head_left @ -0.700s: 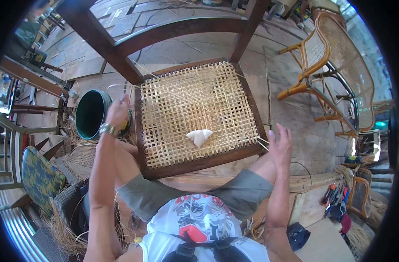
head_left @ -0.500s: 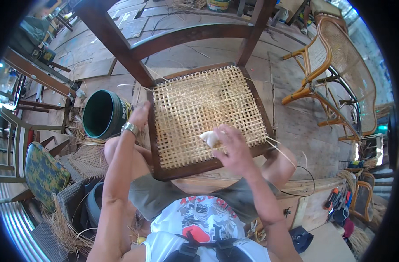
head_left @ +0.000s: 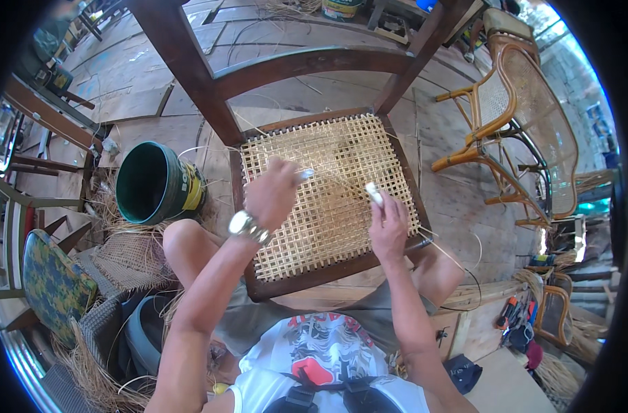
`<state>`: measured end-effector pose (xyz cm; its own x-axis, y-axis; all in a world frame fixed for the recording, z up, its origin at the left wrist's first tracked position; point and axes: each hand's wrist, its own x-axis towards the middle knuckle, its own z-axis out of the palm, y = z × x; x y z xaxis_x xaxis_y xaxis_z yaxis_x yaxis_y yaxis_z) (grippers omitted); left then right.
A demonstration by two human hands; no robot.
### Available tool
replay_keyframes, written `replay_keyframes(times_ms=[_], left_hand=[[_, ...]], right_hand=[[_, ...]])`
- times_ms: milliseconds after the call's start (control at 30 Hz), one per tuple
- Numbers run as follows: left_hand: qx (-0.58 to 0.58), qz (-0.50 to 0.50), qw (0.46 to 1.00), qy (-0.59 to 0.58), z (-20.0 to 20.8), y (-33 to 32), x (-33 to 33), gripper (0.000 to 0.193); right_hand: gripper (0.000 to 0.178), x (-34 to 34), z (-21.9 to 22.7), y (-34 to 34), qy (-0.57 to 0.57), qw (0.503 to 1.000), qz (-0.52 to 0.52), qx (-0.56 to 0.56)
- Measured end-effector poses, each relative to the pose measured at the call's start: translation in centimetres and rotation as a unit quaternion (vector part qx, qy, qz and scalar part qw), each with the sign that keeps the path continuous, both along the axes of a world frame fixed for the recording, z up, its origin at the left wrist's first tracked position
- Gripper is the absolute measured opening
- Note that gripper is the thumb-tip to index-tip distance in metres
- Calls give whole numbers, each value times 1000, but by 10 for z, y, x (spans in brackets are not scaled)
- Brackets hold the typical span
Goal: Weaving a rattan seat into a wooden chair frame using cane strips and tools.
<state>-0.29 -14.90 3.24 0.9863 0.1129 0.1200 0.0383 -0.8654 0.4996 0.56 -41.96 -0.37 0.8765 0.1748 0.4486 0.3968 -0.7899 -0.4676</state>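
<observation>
- White, soft-looking piece (head_left: 374, 193), held above the right part of the seat; its material cannot be told for sure.
- Right hand (head_left: 390, 230): thumb and fingers pinch that piece, nearer the seat's front right corner than its back edge.
- Left hand (head_left: 271, 196): over the left part of the seat, fingers curled in, a small pale thing (head_left: 305, 174) at their tips, too blurred to name.
- Golden woven cane seat (head_left: 328, 234) under both hands, bordered by a dark brown wooden frame (head_left: 300, 279); a curved crosspiece (head_left: 314, 67) stands beyond its back edge.
- Loose pale strands (head_left: 446, 253) trail from the front right corner.
- Dark green bucket (head_left: 174, 186), near the left edge, apart from it.
- Rattan chair (head_left: 496, 96), well beyond the right edge.
</observation>
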Motion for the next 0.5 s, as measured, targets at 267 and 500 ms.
replay_keyframes(times_ms=[267, 500], left_hand=[[75, -149, 986, 21, -15, -28, 39, 18], [61, -132, 988, -59, 71, -31, 10, 12]], right_hand=[[26, 20, -13, 48, -52, 997, 45, -16], [26, 30, -26, 93, -64, 984, -1, -168]])
